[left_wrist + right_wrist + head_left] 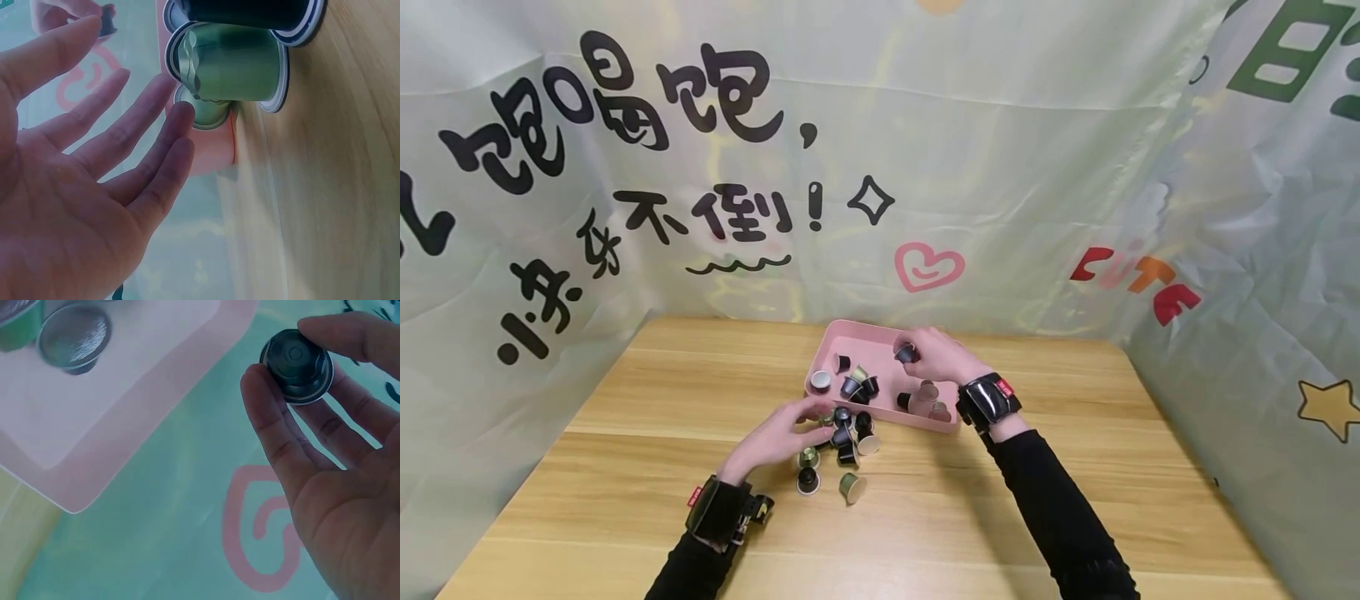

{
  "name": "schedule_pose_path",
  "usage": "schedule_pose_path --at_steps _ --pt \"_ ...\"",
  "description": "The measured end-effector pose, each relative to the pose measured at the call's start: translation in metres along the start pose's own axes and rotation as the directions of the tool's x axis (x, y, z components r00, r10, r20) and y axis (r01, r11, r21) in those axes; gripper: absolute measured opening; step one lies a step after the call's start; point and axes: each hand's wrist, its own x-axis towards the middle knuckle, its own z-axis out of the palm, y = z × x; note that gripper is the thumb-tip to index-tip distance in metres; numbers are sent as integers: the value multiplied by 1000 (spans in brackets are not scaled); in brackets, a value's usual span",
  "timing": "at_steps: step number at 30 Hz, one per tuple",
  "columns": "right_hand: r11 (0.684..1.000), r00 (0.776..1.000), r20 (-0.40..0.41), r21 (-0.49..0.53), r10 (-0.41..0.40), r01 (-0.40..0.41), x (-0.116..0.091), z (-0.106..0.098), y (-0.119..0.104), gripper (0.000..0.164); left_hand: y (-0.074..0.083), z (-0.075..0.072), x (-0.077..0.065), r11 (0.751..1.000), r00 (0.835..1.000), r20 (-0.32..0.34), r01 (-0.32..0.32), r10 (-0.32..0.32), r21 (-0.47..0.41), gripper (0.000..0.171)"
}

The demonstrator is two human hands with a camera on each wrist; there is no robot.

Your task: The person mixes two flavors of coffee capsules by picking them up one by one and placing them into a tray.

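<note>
My right hand (942, 357) pinches a dark coffee capsule (296, 365) between thumb and fingers, above the right back part of a pink tray (880, 330). My left hand (781, 435) is at the left edge of a pile of coffee capsules (842, 435) on the table in front of the tray. Its fingers look spread and relaxed in the left wrist view, and a green capsule (237, 62) lies just beyond the fingertips. Nothing is held there. Inside the tray sit several capsules, a dark cluster (859, 387) on the left and a few (927, 390) at the right front.
A tan-lidded green capsule (852, 487) and a black one (808, 480) lie nearest the front of the pile. The wooden table (625, 467) meets a printed fabric backdrop (1015, 208) at the back and both sides.
</note>
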Motion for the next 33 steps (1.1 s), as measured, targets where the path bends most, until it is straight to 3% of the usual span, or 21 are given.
schedule_pose_path --at_steps 8,15,23,33 --pt "996 993 91 -60 69 -64 16 10 5 19 -3 1 0 1000 1000 19 -2 2 -9 48" --pt "998 986 157 -37 48 -42 25 21 6 24 -3 1 1 1000 999 43 8 -7 -20 50" --pt "995 985 152 -57 86 -78 28 33 5 23 -1 1 0 1000 998 52 26 -25 -9 49" --pt "985 974 163 -97 156 -141 29 45 3 2 0 2 -1 999 997 64 34 -35 12 50"
